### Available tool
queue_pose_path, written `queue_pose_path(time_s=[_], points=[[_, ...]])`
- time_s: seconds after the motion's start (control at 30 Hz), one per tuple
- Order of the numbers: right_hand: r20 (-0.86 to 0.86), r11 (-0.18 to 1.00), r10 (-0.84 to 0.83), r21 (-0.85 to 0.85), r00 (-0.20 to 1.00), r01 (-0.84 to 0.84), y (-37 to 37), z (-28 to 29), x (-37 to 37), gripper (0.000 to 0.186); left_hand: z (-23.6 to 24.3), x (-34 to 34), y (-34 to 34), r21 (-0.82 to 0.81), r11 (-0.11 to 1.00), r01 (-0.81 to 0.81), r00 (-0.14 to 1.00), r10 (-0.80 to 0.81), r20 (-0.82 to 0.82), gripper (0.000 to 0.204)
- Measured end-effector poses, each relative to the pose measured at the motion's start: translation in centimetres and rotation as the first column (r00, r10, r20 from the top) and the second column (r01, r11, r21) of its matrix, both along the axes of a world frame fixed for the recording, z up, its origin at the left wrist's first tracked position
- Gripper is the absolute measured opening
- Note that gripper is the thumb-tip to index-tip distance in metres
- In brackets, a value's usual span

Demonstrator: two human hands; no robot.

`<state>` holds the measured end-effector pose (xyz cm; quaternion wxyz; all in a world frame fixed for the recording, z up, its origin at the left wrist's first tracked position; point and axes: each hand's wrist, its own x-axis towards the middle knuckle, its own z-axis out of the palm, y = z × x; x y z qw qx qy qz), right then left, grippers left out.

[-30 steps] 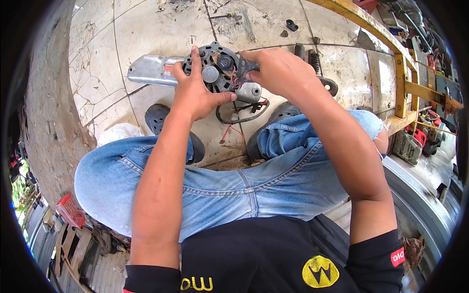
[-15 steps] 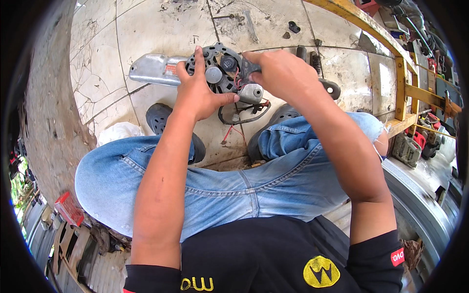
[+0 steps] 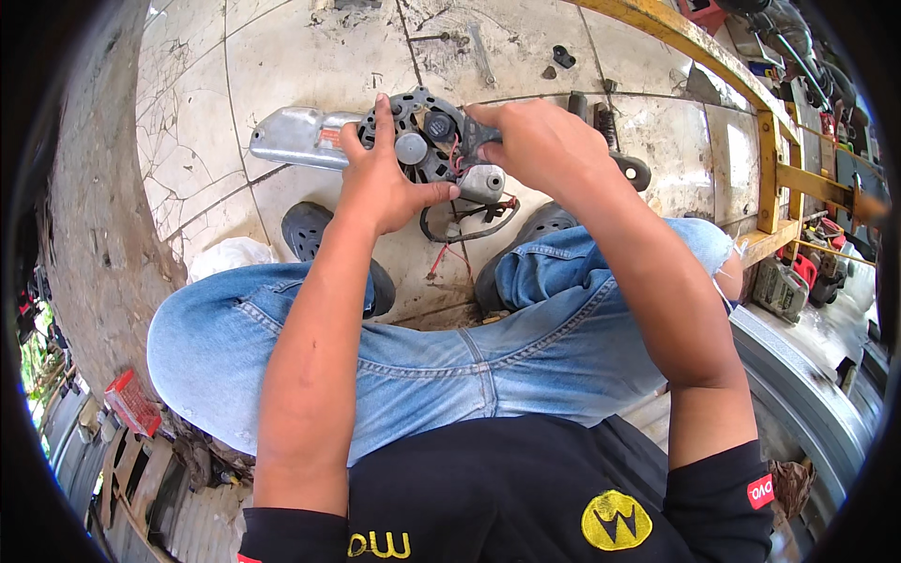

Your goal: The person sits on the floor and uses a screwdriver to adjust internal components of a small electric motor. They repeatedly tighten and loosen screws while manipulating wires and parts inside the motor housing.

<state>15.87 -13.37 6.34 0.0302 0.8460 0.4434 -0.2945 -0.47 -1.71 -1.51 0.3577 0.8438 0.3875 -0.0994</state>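
Note:
On the tiled floor between my feet lies a round grey slotted metal motor unit (image 3: 410, 147), with a black knob-like part and red wires on its face. My left hand (image 3: 375, 183) grips it from the left, forefinger stretched over its face and thumb on the silver cylindrical part (image 3: 482, 184). A long silver metal housing (image 3: 298, 138) sticks out to the left from under that hand. My right hand (image 3: 549, 141) is closed on a dark grey piece (image 3: 477, 141) at the unit's right side; its palm side is hidden. Below, a black cable loop (image 3: 469, 235) hangs with red wires.
A yellow metal frame (image 3: 771, 174) stands at the right. Beyond the unit lie a wrench (image 3: 482, 56), a bolt (image 3: 434, 37) and a small black part (image 3: 563, 56). A coil spring (image 3: 604, 120) and a black eyeleted part (image 3: 634, 173) lie right of my right hand.
The unit and both hands have shifted very slightly within the picture. Both hands keep the same hold.

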Motion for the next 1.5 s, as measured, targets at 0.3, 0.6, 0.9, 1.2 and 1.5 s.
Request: queue_pose_path(time_s=[0.3,0.6,0.9,1.2,1.5], points=[[0.007,1.000,0.013,-0.017,1.000,-0.012,0.1,0.4,-0.2,0.046,0.2,-0.2,0.0,0.008,1.000,0.007,1.000,-0.007,-0.007,0.149],[-0.029,0.996,-0.060,0.062,0.998,0.062,-0.8,-0.2,-0.7,0.043,-0.3,-0.1,0.1,-0.008,1.000,-0.007,0.999,0.008,0.045,0.151],[0.030,0.998,-0.037,0.060,0.999,0.035,-0.6,-0.3,-1.0,0.039,0.9,0.4,0.0,-0.115,0.993,-0.027,1.000,0.027,-0.001,0.153],[0.001,0.998,-0.057,-0.009,0.998,0.057,-0.5,0.4,-0.6,0.044,0.8,0.1,0.1,-0.079,0.997,-0.021,1.000,0.021,0.000,0.153],[0.007,0.996,-0.067,0.067,0.998,0.067,-0.5,-0.1,-0.5,0.032,0.8,0.3,0.2,-0.077,0.997,-0.015,1.000,0.014,-0.005,0.152]])
